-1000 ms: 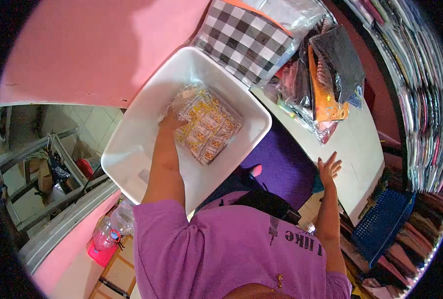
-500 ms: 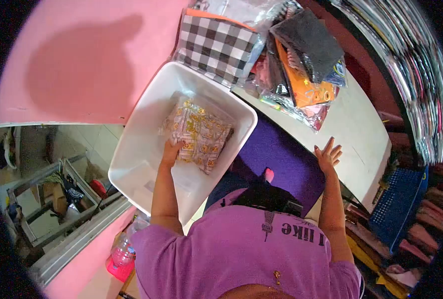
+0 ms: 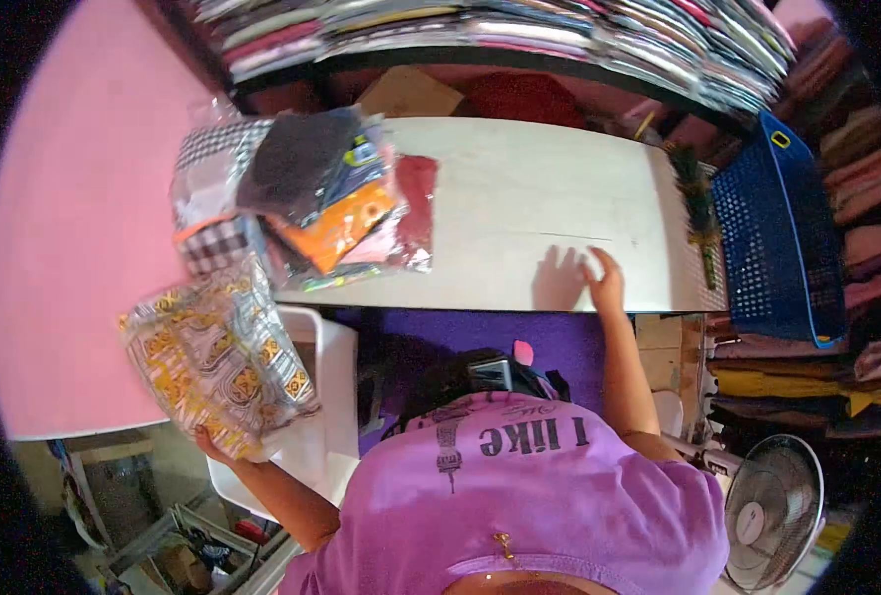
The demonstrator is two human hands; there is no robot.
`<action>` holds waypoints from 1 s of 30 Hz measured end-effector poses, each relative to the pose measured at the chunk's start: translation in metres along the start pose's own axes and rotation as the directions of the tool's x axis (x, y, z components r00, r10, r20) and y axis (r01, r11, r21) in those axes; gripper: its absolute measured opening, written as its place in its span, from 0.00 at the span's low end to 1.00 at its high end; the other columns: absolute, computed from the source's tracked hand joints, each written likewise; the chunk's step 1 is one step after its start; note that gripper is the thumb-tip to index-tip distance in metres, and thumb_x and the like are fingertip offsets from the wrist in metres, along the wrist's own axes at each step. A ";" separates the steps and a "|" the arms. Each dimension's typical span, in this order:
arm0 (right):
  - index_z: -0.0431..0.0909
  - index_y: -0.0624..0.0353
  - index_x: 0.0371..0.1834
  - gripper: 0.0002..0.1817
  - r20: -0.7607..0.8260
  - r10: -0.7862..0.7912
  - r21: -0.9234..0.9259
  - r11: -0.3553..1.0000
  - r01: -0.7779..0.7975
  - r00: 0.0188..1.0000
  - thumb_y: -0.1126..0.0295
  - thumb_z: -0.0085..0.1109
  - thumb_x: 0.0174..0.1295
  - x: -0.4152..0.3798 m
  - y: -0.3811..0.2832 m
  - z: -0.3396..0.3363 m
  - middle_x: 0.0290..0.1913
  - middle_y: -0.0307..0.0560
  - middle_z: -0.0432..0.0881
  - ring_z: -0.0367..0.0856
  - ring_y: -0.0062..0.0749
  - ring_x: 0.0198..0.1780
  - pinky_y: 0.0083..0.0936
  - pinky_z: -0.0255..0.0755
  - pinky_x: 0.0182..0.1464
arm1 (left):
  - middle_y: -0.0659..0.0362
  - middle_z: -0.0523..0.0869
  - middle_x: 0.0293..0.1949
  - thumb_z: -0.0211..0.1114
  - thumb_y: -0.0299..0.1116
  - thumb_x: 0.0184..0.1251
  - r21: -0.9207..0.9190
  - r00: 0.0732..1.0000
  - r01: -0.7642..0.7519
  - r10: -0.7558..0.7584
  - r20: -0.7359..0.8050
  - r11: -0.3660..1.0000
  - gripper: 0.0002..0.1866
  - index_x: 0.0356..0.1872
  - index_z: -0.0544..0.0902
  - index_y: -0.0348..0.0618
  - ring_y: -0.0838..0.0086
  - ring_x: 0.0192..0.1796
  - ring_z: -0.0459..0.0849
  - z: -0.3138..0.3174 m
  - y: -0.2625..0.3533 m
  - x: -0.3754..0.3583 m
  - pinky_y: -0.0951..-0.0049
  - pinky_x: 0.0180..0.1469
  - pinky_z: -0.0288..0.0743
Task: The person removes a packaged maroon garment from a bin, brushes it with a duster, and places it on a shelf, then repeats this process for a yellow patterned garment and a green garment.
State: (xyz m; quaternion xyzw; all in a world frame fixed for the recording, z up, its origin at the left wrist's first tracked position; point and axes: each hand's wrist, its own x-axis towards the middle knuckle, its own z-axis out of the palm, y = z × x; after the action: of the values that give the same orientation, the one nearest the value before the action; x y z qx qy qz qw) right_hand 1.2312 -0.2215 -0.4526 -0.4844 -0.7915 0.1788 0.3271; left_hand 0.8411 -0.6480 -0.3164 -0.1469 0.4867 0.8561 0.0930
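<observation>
My left hand (image 3: 214,444) grips the lower edge of a plastic-bagged folded cloth (image 3: 224,352) with a yellow, white and black pattern. It is raised over the white bin (image 3: 336,372), covering part of the opening. Just beyond it on the white table (image 3: 520,198) lies a pile of bagged folded cloths, among them a dark grey one (image 3: 297,164), an orange one (image 3: 346,230) and a black-and-white checked one (image 3: 212,245). A dark red packet (image 3: 417,203) lies at the pile's right side. Near the table's front edge, my right hand (image 3: 607,281) is open, holding nothing, fingers apart.
Stacks of bagged folded clothes (image 3: 530,35) fill a shelf behind the table. A blue perforated basket (image 3: 778,238) stands at the right, beside a dark green bristly bundle (image 3: 698,203). A fan (image 3: 773,511) is at lower right. Pink wall (image 3: 73,248) borders the left.
My left hand has lifted the patterned bagged cloth up out of the white bin. My right hand remains open near the table's front edge. The view has turned toward the table and shelf.
</observation>
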 end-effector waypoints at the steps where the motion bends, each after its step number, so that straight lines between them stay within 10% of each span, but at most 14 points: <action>1: 0.75 0.60 0.53 0.22 -0.137 0.078 0.015 0.997 -0.077 0.987 0.72 0.63 0.54 0.005 0.020 -0.027 0.53 0.55 0.77 0.73 0.46 0.57 0.34 0.65 0.60 | 0.46 0.59 0.66 0.52 0.61 0.48 -0.050 0.939 -0.092 0.103 0.328 0.994 0.48 0.70 0.52 0.44 0.46 0.65 0.62 -0.025 -0.008 0.014 0.43 0.60 0.62; 4: 0.72 0.55 0.58 0.24 -0.267 0.349 -0.183 0.897 -0.402 0.898 0.66 0.61 0.56 0.016 0.093 -0.079 0.54 0.57 0.76 0.71 0.52 0.56 0.39 0.64 0.59 | 0.46 0.56 0.68 0.53 0.59 0.53 -0.203 0.829 0.143 -0.005 0.560 0.969 0.47 0.70 0.50 0.45 0.48 0.65 0.61 -0.018 -0.049 0.032 0.43 0.61 0.62; 11: 0.62 0.43 0.67 0.33 -0.387 0.459 -0.558 0.574 -0.599 0.800 0.57 0.61 0.56 0.046 0.198 -0.141 0.64 0.54 0.66 0.66 0.51 0.62 0.49 0.60 0.62 | 0.49 0.72 0.59 0.54 0.38 0.67 0.138 0.515 -0.181 -0.026 0.857 0.974 0.25 0.63 0.64 0.41 0.59 0.56 0.75 0.110 -0.238 0.051 0.56 0.57 0.70; 12: 0.62 0.43 0.67 0.33 -0.384 0.461 -0.560 0.573 -0.599 0.800 0.57 0.61 0.56 0.052 0.202 -0.145 0.64 0.54 0.66 0.66 0.51 0.62 0.49 0.60 0.62 | 0.52 0.79 0.51 0.58 0.30 0.65 0.283 0.659 -0.080 -0.162 0.734 0.956 0.19 0.56 0.71 0.37 0.64 0.50 0.79 0.187 -0.208 -0.053 0.66 0.52 0.74; 13: 0.60 0.44 0.68 0.33 -0.340 0.569 -0.544 0.531 -0.650 0.749 0.55 0.58 0.58 0.056 0.203 -0.147 0.67 0.54 0.62 0.65 0.51 0.63 0.51 0.59 0.62 | 0.54 0.80 0.47 0.63 0.32 0.61 0.561 0.645 -0.457 -0.178 0.743 0.690 0.21 0.54 0.72 0.34 0.68 0.48 0.79 0.199 -0.228 -0.067 0.68 0.49 0.74; 14: 0.59 0.46 0.68 0.34 -0.292 0.668 -0.533 0.481 -0.696 0.685 0.52 0.56 0.59 0.058 0.207 -0.150 0.69 0.53 0.58 0.64 0.52 0.64 0.52 0.58 0.62 | 0.55 0.79 0.48 0.64 0.34 0.61 0.812 0.620 -0.424 -0.524 0.584 0.402 0.23 0.55 0.71 0.34 0.70 0.49 0.78 0.194 -0.258 -0.053 0.70 0.49 0.73; 17: 0.61 0.53 0.66 0.33 -0.263 0.615 -0.496 0.575 -0.651 0.744 0.53 0.55 0.59 0.053 0.232 -0.154 0.64 0.55 0.65 0.65 0.53 0.63 0.46 0.61 0.62 | 0.56 0.78 0.50 0.56 0.45 0.67 0.690 0.576 -0.593 -0.381 0.723 0.414 0.25 0.60 0.69 0.41 0.70 0.48 0.78 0.148 -0.366 0.001 0.68 0.52 0.73; 19: 0.62 0.56 0.65 0.33 -0.232 0.611 -0.469 0.611 -0.638 0.756 0.54 0.56 0.59 0.055 0.229 -0.160 0.62 0.56 0.67 0.66 0.53 0.62 0.44 0.63 0.62 | 0.54 0.78 0.53 0.48 0.54 0.69 0.576 0.674 0.308 -0.601 0.429 0.757 0.29 0.60 0.70 0.42 0.66 0.51 0.78 0.154 -0.386 0.020 0.63 0.54 0.72; 23: 0.66 0.60 0.61 0.29 -0.145 0.576 -0.543 0.633 -0.552 0.804 0.55 0.54 0.60 0.063 0.227 -0.159 0.56 0.60 0.73 0.71 0.53 0.57 0.41 0.67 0.57 | 0.50 0.69 0.62 0.51 0.59 0.64 0.655 0.512 0.500 -0.804 0.304 0.566 0.40 0.68 0.57 0.40 0.64 0.60 0.73 0.183 -0.379 0.020 0.65 0.58 0.70; 30: 0.65 0.65 0.60 0.28 -0.030 0.492 -0.412 0.787 -0.459 0.870 0.61 0.56 0.60 0.063 0.236 -0.147 0.55 0.64 0.73 0.73 0.52 0.57 0.39 0.67 0.59 | 0.52 0.76 0.56 0.60 0.49 0.59 0.711 0.585 0.309 -0.716 0.381 0.631 0.33 0.62 0.67 0.42 0.63 0.58 0.74 0.244 -0.349 -0.078 0.61 0.56 0.71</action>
State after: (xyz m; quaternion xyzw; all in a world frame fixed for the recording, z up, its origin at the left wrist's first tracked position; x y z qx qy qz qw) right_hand 1.4659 -0.0609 -0.4665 -0.7177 -0.6755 0.1061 0.1321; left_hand 0.9802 -0.2617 -0.4533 0.0451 0.5893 0.5916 0.5483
